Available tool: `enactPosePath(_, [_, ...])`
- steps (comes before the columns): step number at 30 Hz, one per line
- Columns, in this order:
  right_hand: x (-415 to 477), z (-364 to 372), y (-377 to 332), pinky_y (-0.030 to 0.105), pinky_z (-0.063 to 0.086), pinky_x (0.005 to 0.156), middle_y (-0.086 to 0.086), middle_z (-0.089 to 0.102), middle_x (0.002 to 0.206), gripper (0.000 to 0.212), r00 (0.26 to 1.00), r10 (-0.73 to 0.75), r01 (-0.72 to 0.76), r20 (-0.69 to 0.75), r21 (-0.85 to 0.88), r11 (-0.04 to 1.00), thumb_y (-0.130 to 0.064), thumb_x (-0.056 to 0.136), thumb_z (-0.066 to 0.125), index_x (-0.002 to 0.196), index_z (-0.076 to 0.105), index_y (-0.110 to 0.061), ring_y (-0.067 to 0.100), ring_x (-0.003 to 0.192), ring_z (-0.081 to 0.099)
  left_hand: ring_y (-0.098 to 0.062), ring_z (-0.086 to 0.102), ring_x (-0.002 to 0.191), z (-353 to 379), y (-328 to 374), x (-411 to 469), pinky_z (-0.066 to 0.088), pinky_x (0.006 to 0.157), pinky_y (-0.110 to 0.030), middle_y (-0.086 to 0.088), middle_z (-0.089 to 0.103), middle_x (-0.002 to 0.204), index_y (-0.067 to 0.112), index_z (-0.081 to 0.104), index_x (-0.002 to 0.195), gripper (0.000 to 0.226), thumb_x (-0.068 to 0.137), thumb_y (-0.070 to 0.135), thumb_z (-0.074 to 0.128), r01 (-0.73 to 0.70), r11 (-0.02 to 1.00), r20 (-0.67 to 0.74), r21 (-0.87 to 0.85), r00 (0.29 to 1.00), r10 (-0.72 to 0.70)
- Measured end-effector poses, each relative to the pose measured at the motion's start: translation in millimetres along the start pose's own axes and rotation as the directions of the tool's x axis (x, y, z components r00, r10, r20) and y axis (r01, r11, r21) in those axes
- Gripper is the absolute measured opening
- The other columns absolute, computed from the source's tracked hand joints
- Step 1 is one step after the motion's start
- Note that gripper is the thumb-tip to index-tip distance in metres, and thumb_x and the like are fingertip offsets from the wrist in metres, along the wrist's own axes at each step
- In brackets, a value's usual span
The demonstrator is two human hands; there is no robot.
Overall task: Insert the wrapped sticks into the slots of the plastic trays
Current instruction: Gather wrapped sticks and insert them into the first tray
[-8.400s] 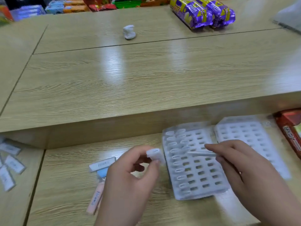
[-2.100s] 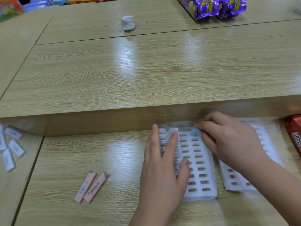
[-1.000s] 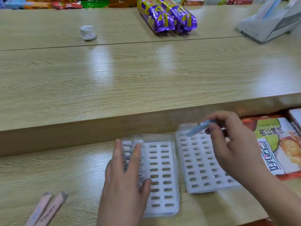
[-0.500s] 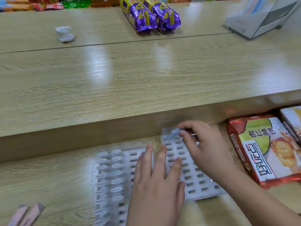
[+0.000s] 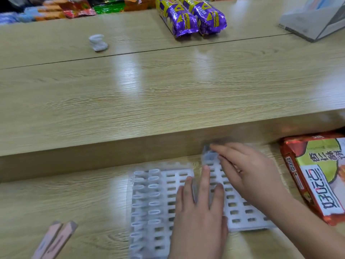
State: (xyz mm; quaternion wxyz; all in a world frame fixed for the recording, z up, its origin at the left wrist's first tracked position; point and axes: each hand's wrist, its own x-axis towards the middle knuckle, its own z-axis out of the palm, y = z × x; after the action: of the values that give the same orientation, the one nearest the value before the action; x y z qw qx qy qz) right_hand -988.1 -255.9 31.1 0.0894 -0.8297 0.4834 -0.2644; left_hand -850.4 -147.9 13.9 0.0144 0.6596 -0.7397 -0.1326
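Tabletop [image 5: 130, 94]: light wood-grain. Trays [image 5: 164, 181]: white, slot-gridded. Wrapped sticks [image 5: 54, 240], near-left corner — pale pink. Far-edge packets [image 5: 190, 17] — purple, yellow-marked. Right-edge packet [image 5: 317, 176]: red and green.

L hand [image 5: 199, 217] flat, fingers straight, pressing across seam of L tray [image 5: 164, 202] and R tray [image 5: 240, 215]. R hand [image 5: 246, 174] fingertips on blue-grey wrapped stick [image 5: 210, 156] at R tray's far-L corner; grip blurred. L tray: two L columns filled. Two pink sticks [image 5: 56, 240] near-L on table. Snack packet [image 5: 317, 180] R of trays.
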Motion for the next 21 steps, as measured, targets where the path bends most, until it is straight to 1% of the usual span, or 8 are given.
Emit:
enactPosePath(3, [-6.7, -9.3, -19.4, 0.035, 0.056, 0.068, -0.011, 0.068, 0.112, 0.038, 0.995, 0.096, -0.095, -0.018, 0.051, 0.994, -0.025, 0.093, 0.055, 0.131, 0.06, -0.028, 0.014, 0.094, 0.067, -0.039, 0.057, 0.126, -2.2, -2.8, -3.1, 0.051, 0.098, -0.05, -0.014, 0.031, 0.16, 0.027, 0.048, 0.141, 0.083, 0.067, 0.06, 0.068, -0.041, 0.999, -0.04, -0.025, 0.998, 0.04])
enactPosePath(6, [-8.3, -22.3, -48.0, 0.037, 0.053, 0.075, -0.011, 0.065, 0.113, 0.035, 0.985, 0.152, -0.143, -0.084, 0.1, 0.985, -0.027, 0.093, 0.051, 0.127, 0.061, -0.028, 0.015, 0.095, 0.065, -0.033, 0.062, 0.122, -21.9, -3.0, -17.2, 0.054, 0.096, -0.042, -0.018, 0.031, 0.158, 0.026, 0.037, 0.15, 0.083, 0.074, 0.06, 0.045, -0.033, 0.997, -0.084, -0.071, 0.996, 0.027])
enactPosePath(8, [-6.6, -27.4, -75.7, 0.028, 0.048, 0.086, -0.012, 0.064, 0.11, 0.03, 0.987, 0.107, -0.085, -0.121, 0.172, 0.981, -0.026, 0.094, 0.049, 0.117, 0.068, -0.023, 0.011, 0.098, 0.062, -0.023, 0.066, 0.115, -42.5, -7.7, -36.6, 0.058, 0.087, -0.034, -0.013, 0.038, 0.156, 0.027, 0.045, 0.146, 0.075, 0.075, 0.053, 0.043, -0.006, 0.985, -0.121, -0.17, 0.993, -0.015])
enactPosePath(10, [-3.9, -25.8, -111.5, 0.015, 0.04, 0.091, -0.015, 0.064, 0.106, 0.028, 0.993, 0.055, -0.029, -0.105, 0.233, 0.972, -0.027, 0.094, 0.047, 0.108, 0.071, -0.02, 0.002, 0.1, 0.058, -0.014, 0.069, 0.107, -60.4, -20.0, -64.2, 0.058, 0.077, -0.025, -0.004, 0.055, 0.145, 0.032, 0.066, 0.127, 0.053, 0.077, 0.044, 0.052, -0.015, 0.956, -0.209, -0.294, 0.977, -0.049])
enactPosePath(13, [0.5, -3.3, -161.3, 0.02, 0.044, 0.087, -0.015, 0.065, 0.103, 0.025, 0.998, -0.032, 0.046, -0.052, 0.299, 0.953, -0.028, 0.095, 0.049, 0.104, 0.071, -0.022, 0.003, 0.101, 0.06, -0.009, 0.069, 0.101, -73.9, -61.8, -99.7, 0.052, 0.077, -0.017, 0.011, 0.066, 0.128, 0.039, 0.073, 0.111, 0.032, 0.086, 0.035, 0.052, 0.049, 0.929, -0.402, -0.367, 0.892, -0.206])
enactPosePath(16, [2.3, 29.5, -206.1, 0.027, 0.047, 0.084, -0.014, 0.066, 0.105, 0.023, 0.988, -0.151, 0.133, 0.03, 0.319, 0.938, -0.028, 0.095, 0.051, 0.108, 0.07, -0.024, 0.009, 0.099, 0.062, -0.016, 0.067, 0.1, -71.3, -127.9, -129.1, 0.054, 0.077, -0.028, 0.003, 0.066, 0.125, 0.028, 0.072, 0.11, 0.032, 0.089, 0.033, 0.048, 0.144, 0.94, -0.532, -0.309, 0.794, -0.296])
enactPosePath(18, [2.8, 54.7, -233.5, 0.028, 0.05, 0.081, -0.017, 0.064, 0.11, 0.025, 0.969, -0.205, 0.152, 0.141, 0.314, 0.937, -0.031, 0.095, 0.05, 0.113, 0.066, -0.028, 0.009, 0.102, 0.062, -0.019, 0.062, 0.104, -63.4, -174.1, -147.5, 0.054, 0.082, -0.036, 0.002, 0.063, 0.125, 0.024, 0.068, 0.113, 0.033, 0.087, 0.034, 0.051, 0.236, 0.918, -0.522, -0.317, 0.765, -0.377])
enactPosePath(21, [0.8, 96.7, -267.3, 0.032, 0.055, 0.08, -0.018, 0.058, 0.118, 0.03, 0.906, -0.237, 0.149, 0.35, 0.261, 0.954, -0.035, 0.092, 0.05, 0.121, 0.058, -0.034, 0.012, 0.108, 0.058, -0.023, 0.062, 0.1, -48.9, -230.6, -169.3, 0.048, 0.082, -0.032, 0.002, 0.061, 0.118, 0.02, 0.067, 0.114, 0.035, 0.09, 0.037, 0.048, 0.378, 0.853, -0.43, -0.36, 0.744, -0.511])
